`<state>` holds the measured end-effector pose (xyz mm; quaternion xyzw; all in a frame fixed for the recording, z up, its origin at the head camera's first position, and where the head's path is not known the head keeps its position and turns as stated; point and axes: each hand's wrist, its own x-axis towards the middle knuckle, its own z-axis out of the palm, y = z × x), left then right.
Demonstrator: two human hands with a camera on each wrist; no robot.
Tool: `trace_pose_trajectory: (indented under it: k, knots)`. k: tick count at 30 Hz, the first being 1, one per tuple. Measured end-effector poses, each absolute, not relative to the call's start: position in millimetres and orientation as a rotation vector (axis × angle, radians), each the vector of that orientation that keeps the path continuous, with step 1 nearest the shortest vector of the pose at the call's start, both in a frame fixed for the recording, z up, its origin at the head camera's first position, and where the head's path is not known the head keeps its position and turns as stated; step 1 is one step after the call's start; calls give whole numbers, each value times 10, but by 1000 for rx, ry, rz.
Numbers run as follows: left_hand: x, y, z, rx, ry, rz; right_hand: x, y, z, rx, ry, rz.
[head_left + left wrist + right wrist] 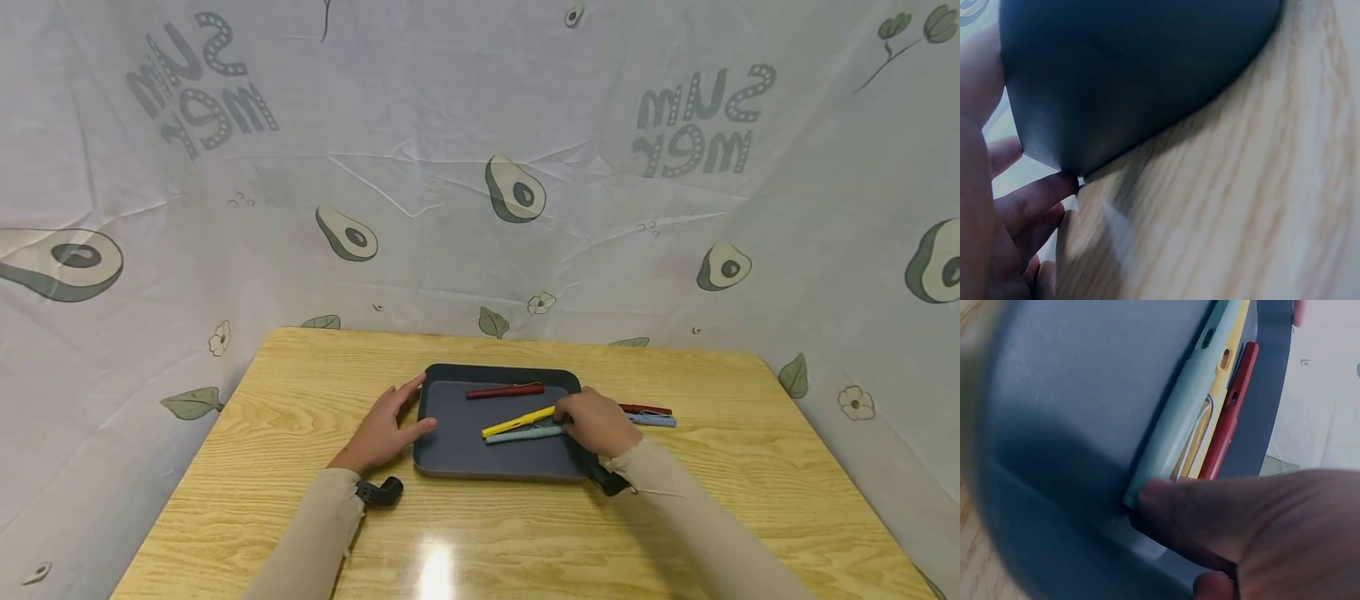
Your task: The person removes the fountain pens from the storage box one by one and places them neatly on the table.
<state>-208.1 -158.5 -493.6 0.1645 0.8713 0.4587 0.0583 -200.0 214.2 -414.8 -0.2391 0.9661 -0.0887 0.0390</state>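
Note:
A dark grey tray (453,454) lies on the table. My left hand (381,433) is at its left end, fingers spread and mostly straight along the outer wall, thumb reaching over the rim. My right hand (600,423) reaches over the tray's right end and pinches the cap end of a teal pen (1169,425). Close alongside it lies a yellow pen (517,422), its right end hidden by the hand. A dark red pen (505,391) lies in the tray near the back wall.
To the right of the tray, another red pen (647,409) and a blue pen (656,420) lie side by side, partly behind the right hand. The wooden table (480,542) meets a printed cloth (420,283) at its back. Both wrists wear black straps.

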Motion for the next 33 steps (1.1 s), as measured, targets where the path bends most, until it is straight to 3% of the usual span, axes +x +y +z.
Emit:
trace_pose_trajectory:
  k: [33]
  knots:
    - [-2106, -1572, -4972, 510, 2656, 1389, -1932, 2482, -4113, -894, 3139, -519]
